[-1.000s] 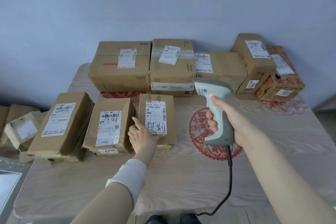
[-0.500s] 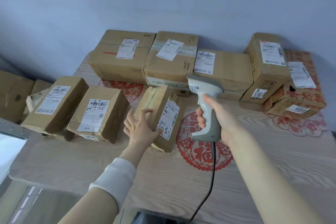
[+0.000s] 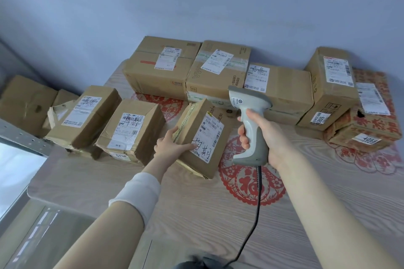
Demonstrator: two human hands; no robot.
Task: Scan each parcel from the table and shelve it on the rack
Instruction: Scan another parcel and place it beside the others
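A small brown parcel [image 3: 203, 137] with a white label and black handwriting stands tilted on the wooden table [image 3: 196, 203]. My left hand [image 3: 172, 146] grips its near left corner, thumb on the label side and fingers on the taped left side. My right hand [image 3: 262, 135] grips the handle of a grey and white barcode scanner [image 3: 249, 120], held upright just right of the parcel. The scanner's head sits above the parcel's far right edge. Its black cable hangs down toward me.
Two labelled parcels [image 3: 131, 129] [image 3: 85, 116] lie left of the held one. Larger boxes [image 3: 218, 72] line the wall; a red patterned box [image 3: 367, 129] sits at the right. A grey metal rack [image 3: 19, 137] holding boxes stands to the left. Red paper cutouts [image 3: 251, 181] mark the table.
My left hand has tipped the small parcel up from lying flat and closed on its corner. The view has swung left, bringing the rack into sight. The scanner stayed beside the parcel.
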